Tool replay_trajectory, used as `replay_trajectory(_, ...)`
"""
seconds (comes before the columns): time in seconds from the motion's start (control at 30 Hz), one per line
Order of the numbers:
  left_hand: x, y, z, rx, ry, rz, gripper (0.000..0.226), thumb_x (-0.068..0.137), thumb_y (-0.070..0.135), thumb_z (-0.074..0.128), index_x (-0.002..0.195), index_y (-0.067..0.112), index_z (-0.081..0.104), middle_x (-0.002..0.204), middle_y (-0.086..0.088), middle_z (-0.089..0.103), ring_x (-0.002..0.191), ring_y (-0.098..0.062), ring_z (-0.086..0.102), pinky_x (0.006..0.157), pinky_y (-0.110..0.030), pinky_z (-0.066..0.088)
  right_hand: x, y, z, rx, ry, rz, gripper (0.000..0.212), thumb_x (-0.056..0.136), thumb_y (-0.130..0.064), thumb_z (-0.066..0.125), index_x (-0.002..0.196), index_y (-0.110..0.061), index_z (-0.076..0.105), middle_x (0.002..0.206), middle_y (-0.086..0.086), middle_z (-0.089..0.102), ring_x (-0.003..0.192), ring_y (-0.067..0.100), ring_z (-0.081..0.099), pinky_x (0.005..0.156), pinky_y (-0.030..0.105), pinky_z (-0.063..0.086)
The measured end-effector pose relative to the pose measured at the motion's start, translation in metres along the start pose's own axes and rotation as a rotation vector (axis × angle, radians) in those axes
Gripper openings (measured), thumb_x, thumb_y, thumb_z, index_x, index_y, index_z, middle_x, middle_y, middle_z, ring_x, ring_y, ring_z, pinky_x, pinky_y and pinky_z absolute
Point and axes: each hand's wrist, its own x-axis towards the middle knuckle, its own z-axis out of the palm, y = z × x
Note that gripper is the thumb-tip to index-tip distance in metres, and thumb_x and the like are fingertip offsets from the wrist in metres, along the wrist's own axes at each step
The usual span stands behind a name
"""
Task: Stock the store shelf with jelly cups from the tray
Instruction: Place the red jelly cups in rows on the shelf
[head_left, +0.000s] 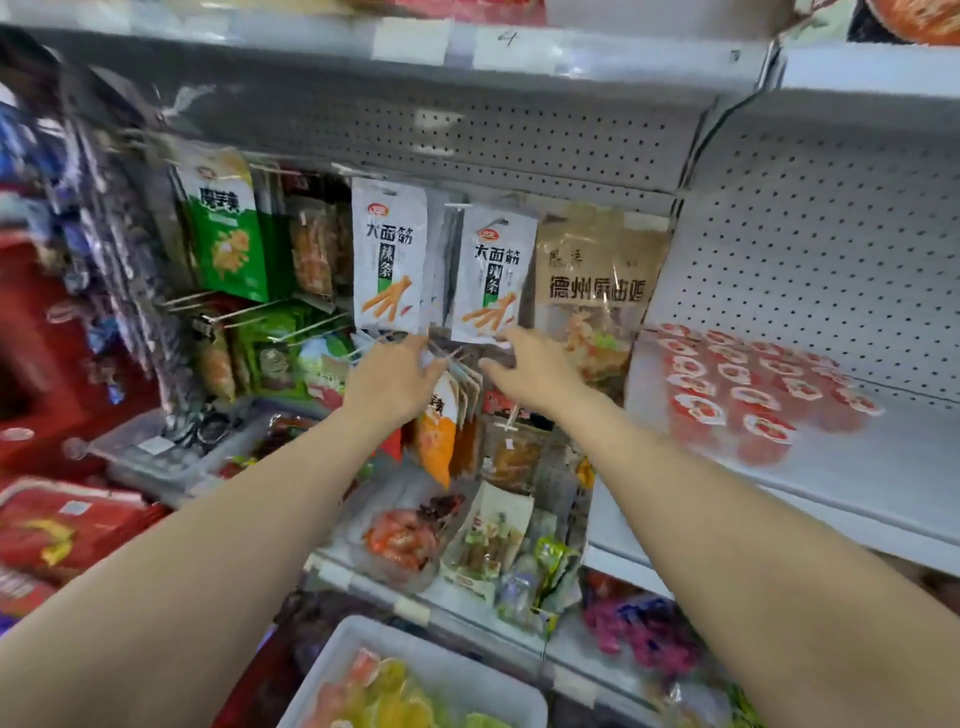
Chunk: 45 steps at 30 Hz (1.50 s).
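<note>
While jelly cups sit shelved, left hand and right hand empty, each grip loose among hanging packets.

Shelf bare beside jelly cups; hanging packets crowd left.

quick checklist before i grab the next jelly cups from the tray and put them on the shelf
1. Left hand free: ok, fingers spread among the hanging snack packets, holding no cup.
2. Right hand free: ok, open near the same packets.
3. Tray in reach: ok, at the bottom of the view, below both arms.
4. Cups left in tray: ok, the coloured jelly cups are visible.
5. Shelf has room: ok, bare space in front of the red-lidded cups.
6. Hands clear of the packet hooks: cannot tell, the picture is blurred there.
</note>
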Motion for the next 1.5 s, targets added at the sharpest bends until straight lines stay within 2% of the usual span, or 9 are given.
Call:
replay_trajectory(0.07,-0.010,-0.026,0.010,0.023,-0.016,-0.030,0.049,0.100,0.045,0.044,0.133,0.010,0.052,0.096,-0.015,0.068,0.097,-0.037,0.064,0.079,-0.044,0.053,0.001,-0.008,0.028,-0.002,-0.062,0.012,0.054,0.096,-0.048,0.054,0.140,-0.017,0.048,0.137,0.009,0.055,0.124,0.030,0.053,0.094,0.040,0.049)
replay_trajectory(0.2,-0.031,-0.080,0.041,0.033,-0.072,-0.151,0.042,0.098,0.045,0.047,0.122,0.011,0.057,0.104,-0.019,0.068,0.100,-0.040,0.063,0.077,-0.043,0.051,0.002,-0.017,0.087,0.000,-0.194,0.006,0.055,0.097,-0.049,0.054,0.143,-0.020,0.048,0.141,0.006,0.054,0.126,0.028,0.052,0.096,0.040,0.048)
replay_trajectory(0.47,-0.111,-0.171,0.124,-0.066,-0.274,-0.463,0.050,0.099,0.043,0.047,0.139,0.012,0.048,0.111,-0.020,0.067,0.108,-0.040,0.060,0.084,-0.044,0.050,-0.025,-0.010,0.230,0.047,-0.521,0.041,0.053,0.095,-0.045,0.057,0.140,-0.017,0.051,0.135,0.009,0.059,0.119,0.030,0.057,0.091,0.038,0.050)
replay_trajectory(0.6,-0.166,-0.207,0.176,-0.117,-0.366,-0.649,0.048,0.099,0.040,0.050,0.137,0.010,0.050,0.116,-0.019,0.066,0.111,-0.039,0.059,0.085,-0.043,0.050,-0.052,0.003,0.305,0.125,-0.673,0.080,0.049,0.090,-0.046,0.062,0.131,-0.020,0.056,0.134,0.009,0.060,0.114,0.031,0.061,0.093,0.038,0.051)
replay_trajectory(0.83,-0.266,-0.241,0.268,-0.196,-0.456,-1.003,0.052,0.095,0.047,0.055,0.137,0.016,0.052,0.125,-0.016,0.064,0.115,-0.037,0.058,0.091,-0.042,0.049,-0.095,0.031,0.426,0.138,-0.940,0.080,0.052,0.097,-0.043,0.056,0.141,-0.016,0.050,0.140,0.008,0.056,0.125,0.029,0.054,0.092,0.034,0.044)
replay_trajectory(1.03,-0.303,-0.253,0.325,-0.258,-0.408,-1.228,0.049,0.096,0.044,0.056,0.136,0.016,0.054,0.126,-0.015,0.064,0.112,-0.033,0.061,0.092,-0.040,0.048,-0.113,0.034,0.499,0.232,-1.032,0.100,0.042,0.096,-0.042,0.060,0.129,-0.016,0.059,0.125,0.005,0.066,0.114,0.026,0.061,0.093,0.036,0.050)
replay_trajectory(1.2,-0.310,-0.262,0.354,-0.281,-0.313,-1.314,0.049,0.095,0.043,0.058,0.134,0.015,0.052,0.124,-0.011,0.065,0.108,-0.031,0.063,0.090,-0.042,0.052,-0.118,0.017,0.558,0.328,-1.064,0.081,0.051,0.086,-0.052,0.068,0.123,-0.017,0.061,0.119,0.002,0.064,0.111,0.021,0.060,0.096,0.041,0.051)
replay_trajectory(1.37,-0.315,-0.266,0.372,-0.250,-0.222,-1.334,0.043,0.093,0.044,0.062,0.125,0.017,0.053,0.115,-0.009,0.068,0.100,-0.030,0.064,0.086,-0.046,0.053,-0.124,0.011,0.593,0.294,-1.083,0.040,0.051,0.089,-0.050,0.066,0.132,-0.025,0.057,0.129,0.002,0.061,0.119,0.022,0.056,0.097,0.035,0.046)
replay_trajectory(1.5,-0.322,-0.269,0.374,-0.218,-0.202,-1.295,0.041,0.092,0.045,0.063,0.122,0.019,0.053,0.110,-0.008,0.070,0.095,-0.029,0.066,0.082,-0.045,0.055,-0.122,0.012,0.609,0.243,-1.067,0.005,0.052,0.083,-0.060,0.067,0.123,-0.027,0.058,0.124,0.001,0.063,0.117,0.024,0.057,0.096,0.038,0.049)
